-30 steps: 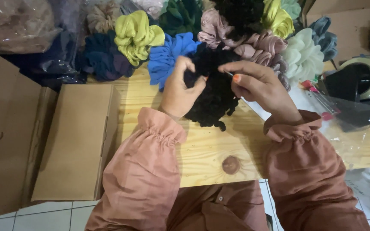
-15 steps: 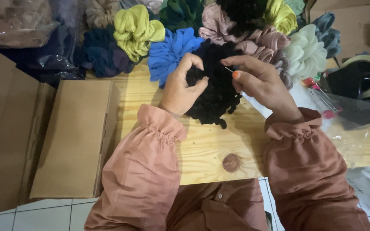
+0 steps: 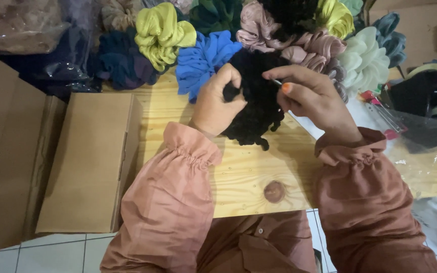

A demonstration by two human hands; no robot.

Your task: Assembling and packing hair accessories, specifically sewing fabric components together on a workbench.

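Left hand (image 3: 217,103) pinching black scrunchie (image 3: 256,108); right hand (image 3: 312,96) fingers gripping thin needle (image 3: 277,82). Keep fabric taut, stitches small.

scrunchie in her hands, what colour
Black; the scrunchie shows best in the head view, held by the left hand and right hand.

Coloured scrunchies (image 3: 206,58) heaped behind; cardboard box (image 3: 89,162) beside wooden table (image 3: 259,172).

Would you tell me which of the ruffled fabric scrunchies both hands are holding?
The black scrunchie: left hand and right hand grip it; the coloured ones lie behind.
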